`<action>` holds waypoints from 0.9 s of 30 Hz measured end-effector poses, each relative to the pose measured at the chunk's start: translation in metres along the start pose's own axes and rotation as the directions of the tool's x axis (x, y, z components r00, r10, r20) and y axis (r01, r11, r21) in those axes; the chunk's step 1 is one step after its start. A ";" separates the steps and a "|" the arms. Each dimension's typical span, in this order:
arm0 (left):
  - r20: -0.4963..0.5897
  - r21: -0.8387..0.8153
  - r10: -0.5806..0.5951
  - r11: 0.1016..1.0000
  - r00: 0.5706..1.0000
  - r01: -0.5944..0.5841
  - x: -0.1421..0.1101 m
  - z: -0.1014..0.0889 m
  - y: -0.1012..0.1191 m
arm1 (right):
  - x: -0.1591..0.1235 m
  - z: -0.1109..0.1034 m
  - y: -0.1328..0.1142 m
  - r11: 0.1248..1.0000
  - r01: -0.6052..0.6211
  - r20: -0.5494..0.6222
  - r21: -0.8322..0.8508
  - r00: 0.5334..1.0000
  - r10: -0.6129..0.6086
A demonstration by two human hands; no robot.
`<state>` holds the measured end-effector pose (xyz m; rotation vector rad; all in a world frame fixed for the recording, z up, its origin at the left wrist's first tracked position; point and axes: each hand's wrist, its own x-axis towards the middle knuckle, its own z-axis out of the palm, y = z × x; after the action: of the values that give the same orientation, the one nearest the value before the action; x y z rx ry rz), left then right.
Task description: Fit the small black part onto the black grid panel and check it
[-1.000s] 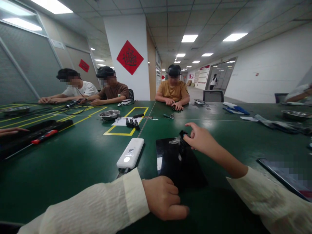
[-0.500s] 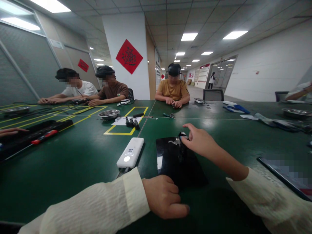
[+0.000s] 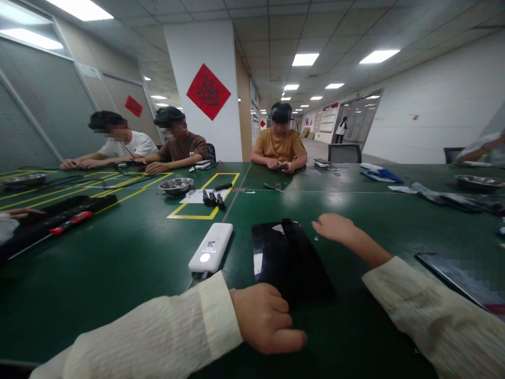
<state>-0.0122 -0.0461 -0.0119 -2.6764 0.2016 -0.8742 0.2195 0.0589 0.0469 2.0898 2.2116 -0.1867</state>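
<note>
So, narrow black bar-shaped piece (image 3: 291, 239), probably plastic, rests lengthwise on a glossy black flat panel (image 3: 272, 266) on the green tabletop (image 3: 138, 245). Likely light and stiff; slick panel may let it slide. Best hold: pinch across its narrow middle. Small clear bit (image 3: 316, 239) just right of the panel looks light, maybe brittle; fingertips only.

Right hand (image 3: 335, 227): off the bar, forearm from lower right, fingers pointing left, near the clear bit; can't tell if fingertips meet or hold anything. Left hand (image 3: 269, 320): curled, back up, thumb pointing right, by the panel's near edge; palm hidden, grip can't be told. Hands apart from each other.
</note>
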 end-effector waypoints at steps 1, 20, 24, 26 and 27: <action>-0.003 -0.007 -0.001 1.000 1.000 0.001 0.000 0.000 0.000 | 0.003 0.005 0.003 1.000 0.002 0.039 0.001 0.999 -0.002; 0.162 -0.575 -0.745 0.462 0.647 0.676 -0.001 -0.006 -0.004 | -0.048 -0.030 -0.031 0.983 0.182 -0.379 -0.031 0.908 -0.180; 0.265 -0.781 -0.860 0.073 0.435 0.620 -0.003 0.003 -0.007 | -0.082 -0.032 -0.055 0.889 0.453 -0.409 -0.066 0.800 -0.438; 0.258 -0.814 -0.892 0.005 0.370 0.581 -0.005 0.007 -0.009 | -0.093 -0.024 -0.065 0.808 0.576 -0.388 -0.122 0.722 -0.573; 0.249 -0.819 -0.905 -0.007 0.345 0.574 -0.006 0.009 -0.010 | -0.097 -0.020 -0.069 0.769 0.621 -0.378 -0.154 0.682 -0.626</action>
<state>-0.0112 -0.0335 -0.0185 -3.3450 -1.4079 -2.0837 0.1563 -0.0373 0.0834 1.3467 3.1019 0.2595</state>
